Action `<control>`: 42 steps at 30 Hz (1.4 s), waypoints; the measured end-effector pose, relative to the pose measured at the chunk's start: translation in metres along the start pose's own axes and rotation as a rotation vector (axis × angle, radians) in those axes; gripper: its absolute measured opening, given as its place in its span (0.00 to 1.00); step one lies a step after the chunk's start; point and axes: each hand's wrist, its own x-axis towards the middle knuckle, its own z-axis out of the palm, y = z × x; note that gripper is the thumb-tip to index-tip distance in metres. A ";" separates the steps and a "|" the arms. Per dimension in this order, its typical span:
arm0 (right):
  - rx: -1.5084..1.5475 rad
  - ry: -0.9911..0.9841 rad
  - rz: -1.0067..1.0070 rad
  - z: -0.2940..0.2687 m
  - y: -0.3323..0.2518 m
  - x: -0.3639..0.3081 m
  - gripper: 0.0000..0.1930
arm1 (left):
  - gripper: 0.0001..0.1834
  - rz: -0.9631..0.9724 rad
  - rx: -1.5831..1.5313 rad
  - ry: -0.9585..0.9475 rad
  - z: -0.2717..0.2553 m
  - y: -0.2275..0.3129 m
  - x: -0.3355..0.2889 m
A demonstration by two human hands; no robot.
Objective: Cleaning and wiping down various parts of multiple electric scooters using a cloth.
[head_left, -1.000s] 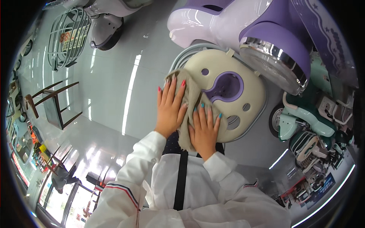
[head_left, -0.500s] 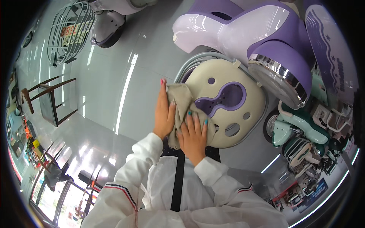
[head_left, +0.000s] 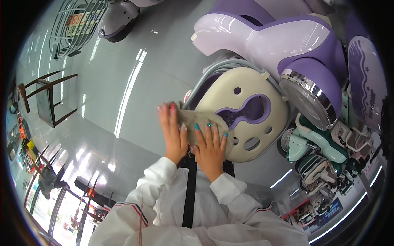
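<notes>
A beige-grey cloth (head_left: 198, 117) lies over the lower left edge of a cream basket panel (head_left: 246, 84) with a purple-rimmed cutout (head_left: 269, 108). At the cloth's left edge is my left hand (head_left: 174, 137), its thumb over the fabric and its long fingers pointing up; the fingertips are blurred. My right hand (head_left: 211, 151) rests flat on the cloth with its fingers spread, below the purple cutout. Part of the panel's edge is hidden under the cloth and hands. Grey tubing (head_left: 238, 62) runs round the basket.
Just beyond the basket stands a purple and pale lilac scooter body (head_left: 287, 37) with a round chrome-rimmed headlight (head_left: 308, 98). Green scooters (head_left: 324, 143) crowd the right. On the left are a dark wooden chair (head_left: 47, 98) and another wire basket (head_left: 78, 30) on the grey tiled floor (head_left: 135, 69).
My left hand has shifted left, drawing the cloth out flatter. My right hand's fingers have straightened upward on it. The whole view has also shifted slightly.
</notes>
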 end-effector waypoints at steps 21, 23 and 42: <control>0.076 0.051 0.013 -0.008 -0.009 0.030 0.25 | 0.23 -0.361 -0.586 -0.142 0.012 0.018 0.037; 0.020 0.061 -0.032 0.011 -0.005 -0.003 0.25 | 0.24 -0.341 -0.503 -0.115 0.011 0.023 0.025; -0.177 -0.050 -0.186 0.023 0.097 -0.108 0.16 | 0.32 0.274 0.408 -0.390 0.058 0.045 -0.108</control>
